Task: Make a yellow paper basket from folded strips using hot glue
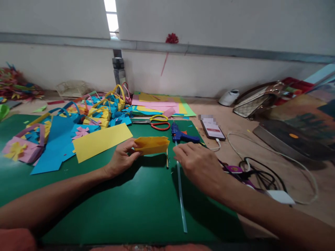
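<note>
My left hand (pixel 123 157) pinches the left end of a folded yellow paper piece (pixel 152 146), holding it above the green cutting mat (pixel 117 209). My right hand (pixel 197 165) is closed, its fingertips over the upper part of a long clear glue stick (pixel 181 195). That stick runs up into the back of a blue glue gun (pixel 180 135), which lies on the mat just beyond the fingers. Between the hands lies a thin gold-coloured stick or pen (pixel 167 160). A flat yellow paper sheet (pixel 102 143) rests left of the folded piece.
Behind the hands lie scissors (pixel 157 123) with yellow and red handles. Several small paper baskets (pixel 101 113) and a blue sheet (pixel 54 146) are on the left. A phone (pixel 211 127), cables (pixel 261 174) and a handbag (pixel 258 99) occupy the right.
</note>
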A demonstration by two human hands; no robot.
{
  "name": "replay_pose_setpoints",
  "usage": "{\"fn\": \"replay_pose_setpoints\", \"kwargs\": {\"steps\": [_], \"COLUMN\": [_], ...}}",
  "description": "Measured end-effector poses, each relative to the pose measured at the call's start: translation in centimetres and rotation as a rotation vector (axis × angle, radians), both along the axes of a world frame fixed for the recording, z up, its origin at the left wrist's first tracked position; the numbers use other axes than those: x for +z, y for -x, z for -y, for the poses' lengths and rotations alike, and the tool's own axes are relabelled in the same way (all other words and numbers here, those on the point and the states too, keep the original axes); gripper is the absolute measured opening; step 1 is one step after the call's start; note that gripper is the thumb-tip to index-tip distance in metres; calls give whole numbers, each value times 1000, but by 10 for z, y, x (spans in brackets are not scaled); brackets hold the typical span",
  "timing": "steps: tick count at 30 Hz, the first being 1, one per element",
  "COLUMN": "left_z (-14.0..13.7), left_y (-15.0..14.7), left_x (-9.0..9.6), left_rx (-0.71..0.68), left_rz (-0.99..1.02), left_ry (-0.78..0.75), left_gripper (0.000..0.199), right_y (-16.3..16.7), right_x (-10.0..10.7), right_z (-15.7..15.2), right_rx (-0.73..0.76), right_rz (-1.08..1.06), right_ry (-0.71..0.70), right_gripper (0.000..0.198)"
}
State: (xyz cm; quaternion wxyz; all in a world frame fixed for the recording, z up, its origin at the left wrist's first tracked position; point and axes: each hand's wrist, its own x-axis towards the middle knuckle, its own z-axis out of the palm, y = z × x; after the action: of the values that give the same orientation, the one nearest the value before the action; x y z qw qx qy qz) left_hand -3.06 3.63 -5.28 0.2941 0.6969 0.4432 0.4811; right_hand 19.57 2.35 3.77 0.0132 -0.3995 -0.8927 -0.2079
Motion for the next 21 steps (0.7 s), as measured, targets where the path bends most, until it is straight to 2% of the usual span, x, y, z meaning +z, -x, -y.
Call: {"fn": "replay_pose_setpoints", "kwargs": {"steps": [4, 6, 12, 21], "left_z": [8, 13, 26, 31], "left_y": [1, 2, -1, -5], "left_x": [0, 0, 4, 8], "left_rx": [-87, -131, -232, -238], "left_rz": [-102, -126, -156, -157], "left_ry": [-183, -260, -308, -256], "left_gripper": [7, 4, 13, 15], "right_y": [12, 17, 21, 9], "right_x": [-21, -28, -40, -53], "right_z": [19, 23, 26, 22], "right_rx": [271, 341, 380, 419], "right_rz": [-244, -298, -399, -473], "right_ry": [-108, -120, -71, -77], "right_gripper": [23, 28, 32, 27]}}
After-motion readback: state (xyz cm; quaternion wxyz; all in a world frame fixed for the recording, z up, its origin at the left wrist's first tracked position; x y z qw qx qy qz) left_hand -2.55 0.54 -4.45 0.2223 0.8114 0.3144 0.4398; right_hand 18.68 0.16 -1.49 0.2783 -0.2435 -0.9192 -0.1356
